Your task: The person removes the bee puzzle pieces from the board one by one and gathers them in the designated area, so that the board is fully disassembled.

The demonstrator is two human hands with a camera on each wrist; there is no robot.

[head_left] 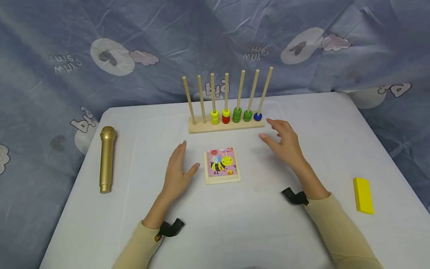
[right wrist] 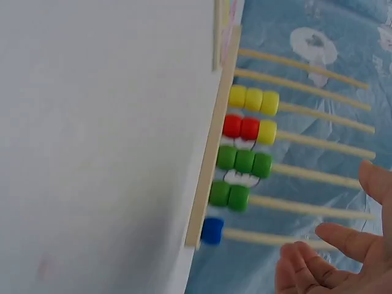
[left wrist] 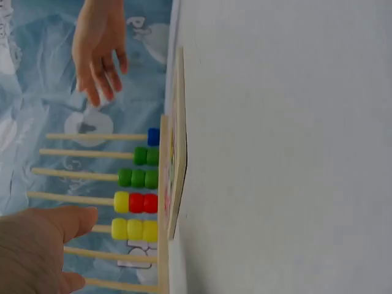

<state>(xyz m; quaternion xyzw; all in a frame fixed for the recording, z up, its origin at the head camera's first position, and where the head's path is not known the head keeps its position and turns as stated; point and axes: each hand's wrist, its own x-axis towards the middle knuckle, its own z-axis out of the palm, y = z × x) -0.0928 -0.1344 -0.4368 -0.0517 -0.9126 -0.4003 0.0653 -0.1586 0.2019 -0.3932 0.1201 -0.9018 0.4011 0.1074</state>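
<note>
A wooden peg rack [head_left: 226,127] with upright pegs stands at the back of the table. Its pegs carry yellow beads [right wrist: 254,100], red and yellow beads [left wrist: 136,203], green beads [right wrist: 245,162] and one blue bead [head_left: 258,117]; the two leftmost pegs are bare. In front lies a square bee picture puzzle [head_left: 222,164] in a wooden frame. My left hand [head_left: 178,173], fingers extended and thumb spread, is just left of the puzzle and holds nothing. To the right, my right hand [head_left: 285,144] hovers near the rack's blue-bead end, fingers loosely bent and holding nothing.
A gold toy microphone [head_left: 107,160] lies at the table's left side. Toward the right edge lies a yellow block [head_left: 363,195]. Behind the white table [head_left: 235,224] hangs a grey-blue printed cloth [head_left: 188,41].
</note>
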